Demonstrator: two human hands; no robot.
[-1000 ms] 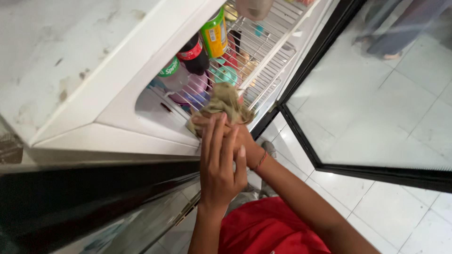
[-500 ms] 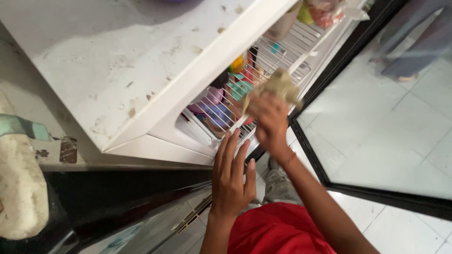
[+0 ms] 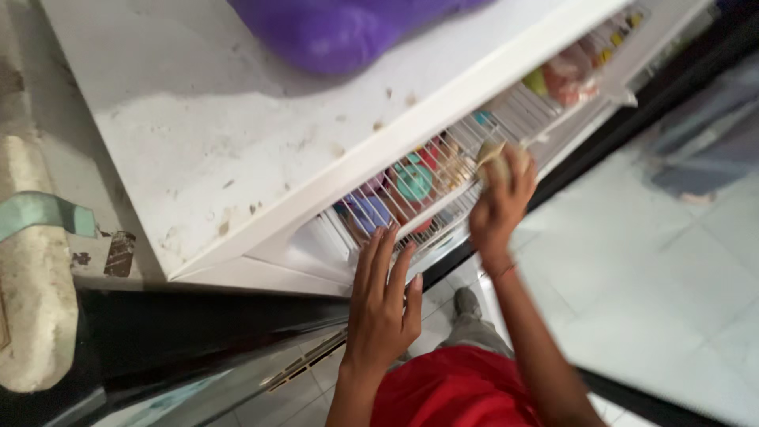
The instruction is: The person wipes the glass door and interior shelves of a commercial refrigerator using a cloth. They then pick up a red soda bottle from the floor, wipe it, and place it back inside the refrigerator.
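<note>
I look down at an open white refrigerator (image 3: 261, 142) with wire shelves (image 3: 474, 150) holding bottles and containers. My left hand (image 3: 385, 304) lies flat, fingers spread, against the lower edge of the shelf front. My right hand (image 3: 500, 202) is raised at the wire shelf and closed on a crumpled beige cloth (image 3: 489, 152) that touches the shelf rim. A teal-lidded container (image 3: 414, 180) and a purple-capped bottle (image 3: 370, 212) sit just behind the wire, left of that hand.
A purple bag (image 3: 348, 28) rests on the fridge's white top. A dark counter edge (image 3: 182, 332) runs below left, with a pale cloth-like object (image 3: 32, 316) on it. White floor tiles (image 3: 648, 300) lie to the right, beyond a black door frame (image 3: 585, 150).
My right hand has carried the beige cloth up and to the right along the wire shelf. My left hand has stayed pressed to the shelf front while the view swung left.
</note>
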